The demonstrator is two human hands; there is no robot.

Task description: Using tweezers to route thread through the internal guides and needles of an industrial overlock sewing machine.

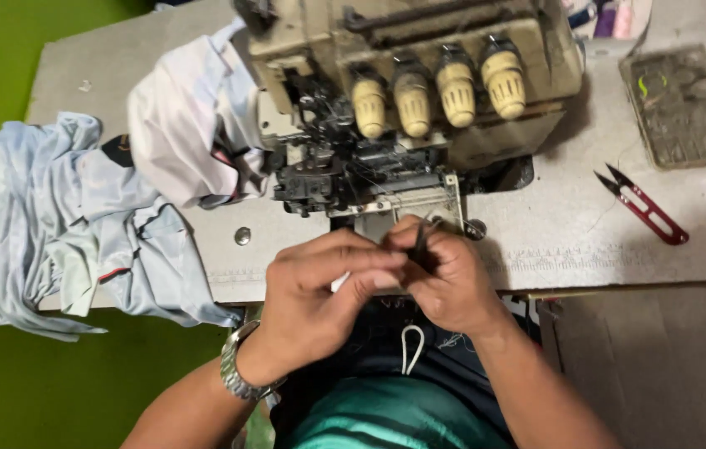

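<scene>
Pale grey worktop (552,241), scuffed and dusty, with a printed ruler strip along the near edge. At the back middle, a worn cream sewing machine (419,91) with four knobs in a row across the front. Left of the machine, a white cloth (182,125) bunched against its side. Further left, a heap of light blue garments (54,216) spilling over the left and near edges. Small round metal disc (242,236) set flat in the surface, near the heap. On the right, red thread snips (642,204) lying at a slant, well apart from the machine. Behind the snips, a grimy rectangular tray (683,108) at the far right.
</scene>
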